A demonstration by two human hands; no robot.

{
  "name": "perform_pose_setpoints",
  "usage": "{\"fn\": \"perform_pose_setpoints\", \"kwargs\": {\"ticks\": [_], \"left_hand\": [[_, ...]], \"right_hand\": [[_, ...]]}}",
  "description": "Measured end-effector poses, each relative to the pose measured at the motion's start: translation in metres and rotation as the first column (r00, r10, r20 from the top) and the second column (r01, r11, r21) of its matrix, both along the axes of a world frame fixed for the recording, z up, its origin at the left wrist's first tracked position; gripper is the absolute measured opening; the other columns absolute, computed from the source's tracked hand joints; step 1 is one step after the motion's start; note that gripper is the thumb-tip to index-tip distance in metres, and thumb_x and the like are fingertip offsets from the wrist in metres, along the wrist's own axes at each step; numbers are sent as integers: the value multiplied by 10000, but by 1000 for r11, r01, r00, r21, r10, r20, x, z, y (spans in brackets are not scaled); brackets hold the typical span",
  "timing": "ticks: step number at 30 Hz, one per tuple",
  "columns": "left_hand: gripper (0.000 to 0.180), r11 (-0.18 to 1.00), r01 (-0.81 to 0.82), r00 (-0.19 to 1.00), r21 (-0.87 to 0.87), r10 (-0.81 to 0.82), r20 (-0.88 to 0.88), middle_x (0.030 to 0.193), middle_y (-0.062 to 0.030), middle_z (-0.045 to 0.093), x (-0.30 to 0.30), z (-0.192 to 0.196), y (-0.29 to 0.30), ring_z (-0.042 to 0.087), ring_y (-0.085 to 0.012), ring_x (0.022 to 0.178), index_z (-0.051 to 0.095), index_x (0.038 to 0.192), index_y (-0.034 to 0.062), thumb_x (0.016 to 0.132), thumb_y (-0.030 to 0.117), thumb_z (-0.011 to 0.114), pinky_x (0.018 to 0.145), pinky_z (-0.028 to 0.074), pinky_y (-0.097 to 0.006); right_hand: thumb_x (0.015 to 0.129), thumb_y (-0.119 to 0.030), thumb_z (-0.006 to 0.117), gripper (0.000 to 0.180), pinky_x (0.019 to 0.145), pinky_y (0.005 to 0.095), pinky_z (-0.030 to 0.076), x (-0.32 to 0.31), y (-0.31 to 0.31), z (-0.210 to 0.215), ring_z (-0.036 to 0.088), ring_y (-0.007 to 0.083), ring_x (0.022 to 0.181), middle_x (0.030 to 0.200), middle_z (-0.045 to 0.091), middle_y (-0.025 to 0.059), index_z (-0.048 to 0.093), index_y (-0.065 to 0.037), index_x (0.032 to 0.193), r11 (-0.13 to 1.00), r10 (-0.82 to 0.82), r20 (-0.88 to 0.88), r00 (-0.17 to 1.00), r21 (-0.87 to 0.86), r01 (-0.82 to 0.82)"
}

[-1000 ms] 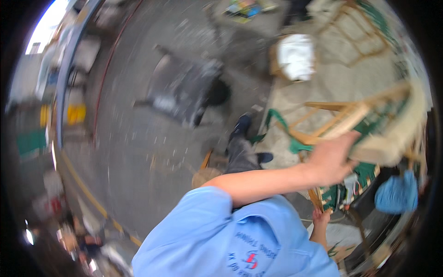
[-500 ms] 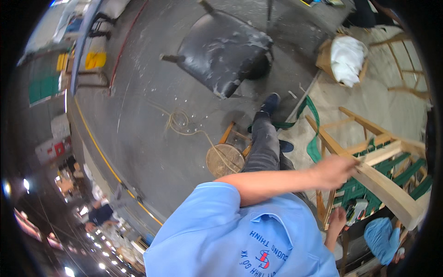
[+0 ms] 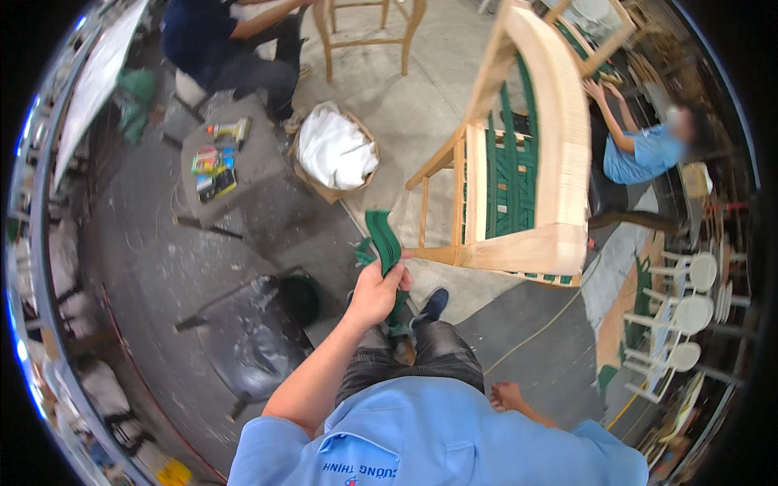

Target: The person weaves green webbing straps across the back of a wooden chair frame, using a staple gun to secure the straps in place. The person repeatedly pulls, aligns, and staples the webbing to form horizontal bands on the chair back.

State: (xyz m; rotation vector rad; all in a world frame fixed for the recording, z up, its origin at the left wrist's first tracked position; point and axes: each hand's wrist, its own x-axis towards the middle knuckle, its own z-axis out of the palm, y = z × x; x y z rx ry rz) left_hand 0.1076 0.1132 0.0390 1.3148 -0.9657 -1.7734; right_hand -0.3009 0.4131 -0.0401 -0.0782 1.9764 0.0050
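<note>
Left hand (image 3: pixel 378 293) grips the green webbing strap (image 3: pixel 384 241); right hand (image 3: pixel 507 396) hangs released.

**Count of things on the workshop floor**

One wooden chair frame (image 3: pixel 527 162) with green webbing stands centre-right, and a second bare frame (image 3: pixel 369 24) stands far off at the top. One green strap (image 3: pixel 382 243) shows near the middle. One basket of white cloth (image 3: pixel 334 152) sits left of the frame. One dark chair (image 3: pixel 243 340) lies near left. Two other people show: one far left (image 3: pixel 219 49), one far right (image 3: pixel 640 146). About four white chairs (image 3: pixel 689 316) are stacked at the right edge.
</note>
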Motion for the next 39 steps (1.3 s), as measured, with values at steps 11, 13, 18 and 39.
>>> {"fn": "perform_pose_setpoints", "kwargs": {"ticks": [11, 13, 18, 39], "left_hand": [[258, 925, 380, 913, 17, -377, 154, 1093, -86, 712, -67, -35, -58, 667, -192, 835, 673, 1224, -19, 986, 77, 650, 759, 555, -350], [294, 927, 363, 920, 95, -372, 123, 1139, -99, 698, -79, -42, -61, 679, -218, 868, 647, 1257, -13, 968, 40, 644, 771, 594, -375], [232, 886, 448, 856, 120, -464, 228, 1063, -88, 654, -117, -34, -56, 672, -230, 811, 639, 1199, 14, 974, 51, 683, 731, 610, -392], [461, 766, 476, 751, 432, -610, 254, 1187, -104, 719, -175, -51, -51, 654, -205, 889, 617, 1383, -10, 1070, 328, 626, 847, 577, -410]], "right_hand": [[1050, -212, 548, 154, 496, 334, 346, 146, 142, -80, 498, 177, 609, 801, 558, 72, 631, -84, 1065, 739, -673, 56, 738, -4, 674], [1062, -227, 516, 177, 497, 329, 316, 174, 150, -103, 460, 187, 592, 801, 553, 83, 626, -89, 1081, 672, -740, 17, 673, 58, 738], [1008, -304, 638, 421, 737, 418, 468, 211, 175, -169, 580, 314, 921, 1111, 651, 177, 540, -107, 1368, 713, -694, -100, 713, 49, 700], [886, -16, 623, 379, 977, 517, 571, 218, 250, -160, 670, 446, 1188, 1332, 639, 258, 641, -57, 1262, 738, -626, -223, 748, 142, 660]]}}
